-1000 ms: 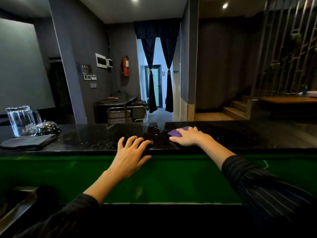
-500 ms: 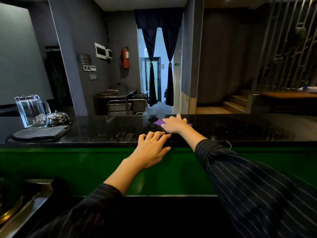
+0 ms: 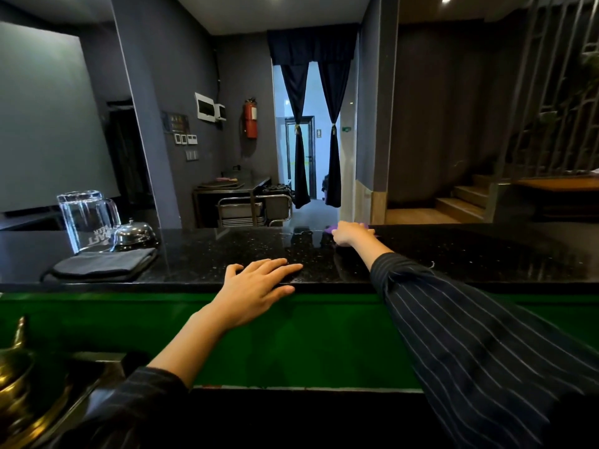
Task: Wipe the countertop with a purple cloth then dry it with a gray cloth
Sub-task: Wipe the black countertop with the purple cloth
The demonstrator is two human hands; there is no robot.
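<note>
The black speckled countertop [image 3: 470, 254] runs across the view above a green front panel. My right hand [image 3: 350, 233] reaches to its far edge and presses flat on the purple cloth [image 3: 330, 229]; only a small corner of the cloth shows beside my fingers. My left hand [image 3: 256, 286] rests palm down on the near edge of the counter, fingers spread, holding nothing. The folded gray cloth [image 3: 100, 266] lies on the counter at the left.
An upturned glass pitcher [image 3: 86, 218] and a chrome service bell [image 3: 134, 233] stand behind the gray cloth. A brass vessel [image 3: 16, 384] sits in a metal sink at the lower left. Beyond the counter are a steel trolley [image 3: 252, 209] and stairs.
My right hand has pushed the purple cloth away from me, from the counter's middle to its far edge. My left hand stays on the near edge.
</note>
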